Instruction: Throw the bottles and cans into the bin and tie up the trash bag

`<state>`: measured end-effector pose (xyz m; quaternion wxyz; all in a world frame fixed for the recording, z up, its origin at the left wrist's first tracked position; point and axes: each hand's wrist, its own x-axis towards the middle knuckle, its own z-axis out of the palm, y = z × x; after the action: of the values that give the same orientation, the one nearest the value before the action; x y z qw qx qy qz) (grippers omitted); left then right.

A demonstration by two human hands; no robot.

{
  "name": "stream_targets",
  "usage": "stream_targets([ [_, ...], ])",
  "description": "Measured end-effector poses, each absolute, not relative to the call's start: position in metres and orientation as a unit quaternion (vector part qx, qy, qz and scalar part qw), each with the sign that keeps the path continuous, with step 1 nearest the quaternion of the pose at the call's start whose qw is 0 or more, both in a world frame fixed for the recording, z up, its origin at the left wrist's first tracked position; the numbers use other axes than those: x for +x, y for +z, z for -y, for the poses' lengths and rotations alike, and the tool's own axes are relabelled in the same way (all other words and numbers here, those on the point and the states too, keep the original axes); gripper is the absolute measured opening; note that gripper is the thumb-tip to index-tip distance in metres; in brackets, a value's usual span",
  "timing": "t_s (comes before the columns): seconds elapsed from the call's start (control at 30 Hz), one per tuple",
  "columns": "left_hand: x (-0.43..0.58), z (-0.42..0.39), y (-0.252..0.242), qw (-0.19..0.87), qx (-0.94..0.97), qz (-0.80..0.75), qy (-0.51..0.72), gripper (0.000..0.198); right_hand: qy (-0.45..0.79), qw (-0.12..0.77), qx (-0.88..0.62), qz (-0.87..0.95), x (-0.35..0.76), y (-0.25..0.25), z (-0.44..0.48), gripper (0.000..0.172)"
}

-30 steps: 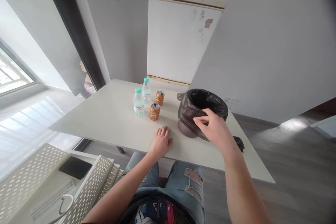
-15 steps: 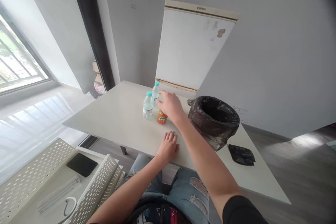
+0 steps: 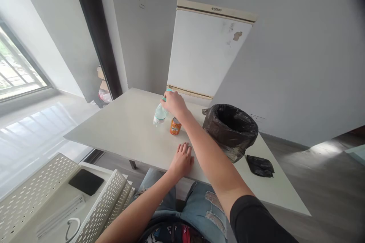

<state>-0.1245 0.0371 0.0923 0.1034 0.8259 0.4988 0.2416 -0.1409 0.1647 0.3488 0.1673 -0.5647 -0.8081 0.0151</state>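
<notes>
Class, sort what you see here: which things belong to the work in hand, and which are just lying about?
In hand: right hand at the bottle; can beside it; left hand flat on the table.
Lying about: lined bin; folded bag; phone.

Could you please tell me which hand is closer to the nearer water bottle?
Right. The right hand grips the water bottle by its top; the left hand lies flat at the table's near edge, apart from it.
</notes>
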Motion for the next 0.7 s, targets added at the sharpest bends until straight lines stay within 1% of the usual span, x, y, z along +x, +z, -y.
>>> stream_targets([
  [0.13, -0.124, -0.039, 0.091, 0.082, 0.828, -0.497, 0.245, 0.038, -0.015, 0.289, -0.56, 0.776, -0.07, 0.407, -0.137, 0.022],
  [0.2, -0.123, -0.039, 0.089, 0.072, 0.828, -0.497, 0.249, 0.038, -0.059, 0.346, -0.556, 0.753, -0.023, 0.441, -0.121, 0.022],
  [0.27, -0.122, -0.04, 0.088, 0.062, 0.827, -0.499, 0.25, 0.038, -0.109, 0.388, -0.573, 0.714, 0.023, 0.47, -0.103, 0.025],
  [0.33, -0.121, -0.04, 0.088, 0.05, 0.828, -0.501, 0.249, 0.038, -0.123, 0.403, -0.6, 0.68, 0.061, 0.491, -0.086, 0.024],
  [0.4, -0.121, -0.04, 0.087, 0.041, 0.828, -0.501, 0.249, 0.038, -0.136, 0.401, -0.624, 0.657, 0.09, 0.501, -0.071, 0.021],
  [0.47, -0.122, -0.04, 0.087, 0.037, 0.827, -0.502, 0.25, 0.038, -0.132, 0.379, -0.645, 0.651, 0.109, 0.503, -0.062, 0.017],
  [0.57, -0.122, -0.04, 0.087, 0.039, 0.825, -0.502, 0.257, 0.038, -0.1, 0.313, -0.683, 0.653, 0.126, 0.492, -0.061, 0.016],
  [0.7, -0.122, -0.04, 0.086, 0.043, 0.823, -0.501, 0.263, 0.038, -0.054, 0.207, -0.713, 0.668, 0.131, 0.464, -0.077, 0.023],
])
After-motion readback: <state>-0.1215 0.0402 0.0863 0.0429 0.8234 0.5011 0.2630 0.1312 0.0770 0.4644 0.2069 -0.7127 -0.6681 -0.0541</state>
